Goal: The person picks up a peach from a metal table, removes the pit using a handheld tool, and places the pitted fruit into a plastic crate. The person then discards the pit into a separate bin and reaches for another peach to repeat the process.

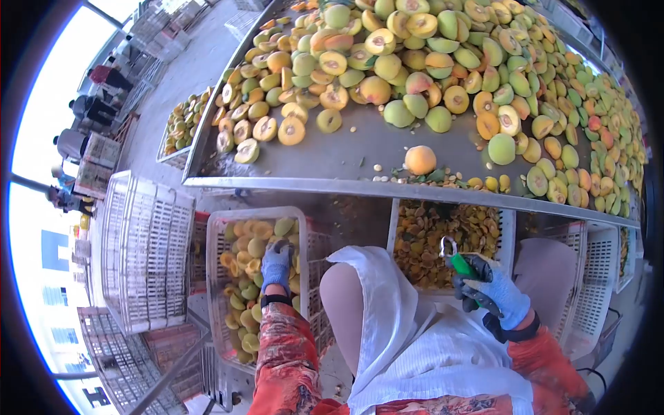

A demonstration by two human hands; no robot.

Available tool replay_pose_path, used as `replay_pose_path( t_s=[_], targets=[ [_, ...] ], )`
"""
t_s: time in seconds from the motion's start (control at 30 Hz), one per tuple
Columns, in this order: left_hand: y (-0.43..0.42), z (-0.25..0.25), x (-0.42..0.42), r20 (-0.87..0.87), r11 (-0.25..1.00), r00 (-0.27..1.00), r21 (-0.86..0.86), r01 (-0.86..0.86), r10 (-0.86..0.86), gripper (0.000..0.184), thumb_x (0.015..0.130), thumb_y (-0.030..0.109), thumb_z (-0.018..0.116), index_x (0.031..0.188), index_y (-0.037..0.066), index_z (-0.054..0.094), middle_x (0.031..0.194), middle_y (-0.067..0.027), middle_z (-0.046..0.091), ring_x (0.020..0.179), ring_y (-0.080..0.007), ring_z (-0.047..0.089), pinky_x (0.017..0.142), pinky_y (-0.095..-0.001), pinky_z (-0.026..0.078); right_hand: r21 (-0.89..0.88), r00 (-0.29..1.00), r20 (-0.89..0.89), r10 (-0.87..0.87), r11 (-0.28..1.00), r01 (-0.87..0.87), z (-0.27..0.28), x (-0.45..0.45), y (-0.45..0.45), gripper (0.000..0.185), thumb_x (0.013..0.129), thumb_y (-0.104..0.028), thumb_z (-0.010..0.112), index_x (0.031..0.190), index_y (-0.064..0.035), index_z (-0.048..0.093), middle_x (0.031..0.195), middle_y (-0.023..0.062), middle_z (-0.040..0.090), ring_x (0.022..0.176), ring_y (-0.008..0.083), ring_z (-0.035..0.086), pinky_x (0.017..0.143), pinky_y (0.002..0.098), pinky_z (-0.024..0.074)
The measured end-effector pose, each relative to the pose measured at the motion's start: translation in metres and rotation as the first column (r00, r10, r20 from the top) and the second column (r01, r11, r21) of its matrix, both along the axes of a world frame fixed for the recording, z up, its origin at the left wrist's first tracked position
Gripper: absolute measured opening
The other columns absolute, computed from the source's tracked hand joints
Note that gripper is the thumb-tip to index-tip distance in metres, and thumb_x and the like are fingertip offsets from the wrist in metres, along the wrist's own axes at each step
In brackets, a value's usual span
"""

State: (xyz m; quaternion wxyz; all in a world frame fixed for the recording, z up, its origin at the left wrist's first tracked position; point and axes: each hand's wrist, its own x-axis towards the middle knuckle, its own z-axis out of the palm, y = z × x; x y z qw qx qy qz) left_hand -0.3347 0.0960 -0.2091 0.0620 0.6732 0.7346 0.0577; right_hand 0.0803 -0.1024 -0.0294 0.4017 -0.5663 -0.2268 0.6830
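Observation:
My left hand (276, 266), in a grey-blue glove, reaches down into a white crate (302, 228) of halved peaches; its fingers are partly hidden and what they touch is unclear. My right hand (499, 289), in a blue and dark glove, is wrapped round the green handle of a tool (461, 265) with a looped metal end. That hand is over my lap, beside a crate (507, 238) of small brown-orange pieces. A metal table (290, 164) in front bears a big heap of halved and whole peaches (387, 68). One whole peach (420, 160) lies near its front edge.
Stacked white crates (149, 252) stand at the left, with wooden-looking crates (114, 353) below them. More crates (596, 277) are at the right. Another crate of peaches (187, 119) sits beyond the table's left end. Several people (93, 108) are in the far left background.

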Motion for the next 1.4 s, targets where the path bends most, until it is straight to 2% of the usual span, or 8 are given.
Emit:
replay_pose_path(
  t_s=[0.13,0.47,0.57,0.77,0.9,1.0,1.23,1.4],
  targets=[
    [0.029,0.122,0.114,0.917,0.961,0.358,0.237,-0.139,-0.175,0.027,0.083,0.01,0.06,0.107,-0.003,0.057,0.099,-0.0092,0.063,0.086,-0.0153,0.06,0.074,-0.0277,0.05,-0.008,0.984,-0.166,-0.062,0.998,0.062,0.003,0.008,-0.001,0.047,0.079,-0.001,0.057,0.124,-0.0041,0.044,0.085,0.0042,0.055,0.066,0.0092,0.054,0.053,0.022,0.047],
    [0.048,0.143,0.354,-0.022,0.742,0.745,-0.112,0.661,-0.666,0.047,0.078,0.016,0.063,0.119,-0.002,0.049,0.111,-0.011,0.058,0.099,-0.017,0.056,0.08,-0.026,0.047,0.245,0.815,0.58,-0.005,0.955,-0.169,0.014,0.047,-0.007,0.046,0.078,-0.003,0.062,0.121,-0.0015,0.046,0.109,0.0143,0.059,0.094,0.0185,0.059,0.08,0.0304,0.0485],
    [0.056,0.146,0.32,0.993,0.795,0.105,-0.098,0.598,0.044,0.05,0.078,0.019,0.063,0.122,0.001,0.047,0.12,-0.0124,0.051,0.105,-0.0286,0.055,0.089,-0.0391,0.047,0.45,0.915,0.351,-0.2,0.893,0.023,0.005,0.048,-0.019,0.041,0.078,-0.007,0.064,0.116,-0.0025,0.05,0.105,0.0163,0.061,0.092,0.0232,0.062,0.075,0.0317,0.0487],
    [-0.037,0.23,0.288,0.592,0.717,-0.469,-0.291,0.633,0.655,0.048,0.073,0.006,0.069,0.115,-0.003,0.049,0.107,-0.0118,0.058,0.095,-0.0204,0.058,0.083,-0.0346,0.049,0.472,0.608,0.756,-0.244,0.846,-0.247,0.03,0.023,0.001,0.04,0.077,-0.018,0.066,0.112,-0.0033,0.054,0.093,0.0154,0.064,0.079,0.0304,0.063,0.067,0.0363,0.0504],
    [-0.073,0.213,0.27,0.892,0.835,0.175,0.3,0.461,-0.417,0.045,0.075,0.007,0.07,0.114,-0.003,0.05,0.107,-0.0138,0.057,0.096,-0.0222,0.057,0.082,-0.0334,0.049,0.603,0.424,0.791,-0.441,0.677,-0.421,0.042,-0.007,0.016,0.043,0.078,-0.03,0.065,0.11,-0.0041,0.054,0.082,0.0137,0.064,0.07,0.0287,0.063,0.059,0.0365,0.0493],
    [-0.08,0.219,0.255,0.774,0.907,-0.52,-0.165,0.387,0.362,0.041,0.073,0.006,0.072,0.11,-0.001,0.054,0.105,-0.0127,0.057,0.094,-0.0207,0.057,0.079,-0.0314,0.05,0.56,0.348,0.829,-0.439,0.662,-0.498,0.048,-0.023,0.014,0.045,0.077,-0.033,0.065,0.11,-0.0042,0.055,0.075,0.0109,0.062,0.063,0.0263,0.062,0.053,0.0348,0.0477],
    [-0.109,0.246,0.251,0.915,0.902,0.084,0.367,0.227,-0.394,0.037,0.089,0.025,0.05,0.107,-0.007,0.054,0.106,-0.0148,0.057,0.09,-0.0216,0.058,0.076,-0.0313,0.051,0.571,0.193,0.798,-0.571,0.614,-0.545,0.061,-0.045,0.006,0.04,0.077,-0.034,0.065,0.104,-0.0056,0.058,0.064,0.0062,0.057,0.054,0.0232,0.058,0.048,0.0328,0.0457],
    [-0.107,0.239,0.241,0.979,0.972,-0.161,0.153,0.177,-0.124,0.035,0.086,0.021,0.052,0.107,-0.007,0.054,0.105,-0.0153,0.059,0.089,-0.0238,0.06,0.077,-0.0317,0.051,0.552,0.233,0.821,-0.522,0.618,-0.56,0.057,-0.045,0.007,0.039,0.077,-0.033,0.065,0.103,-0.0056,0.058,0.064,0.0073,0.057,0.053,0.0238,0.059,0.048,0.0338,0.0456]
  ],
)
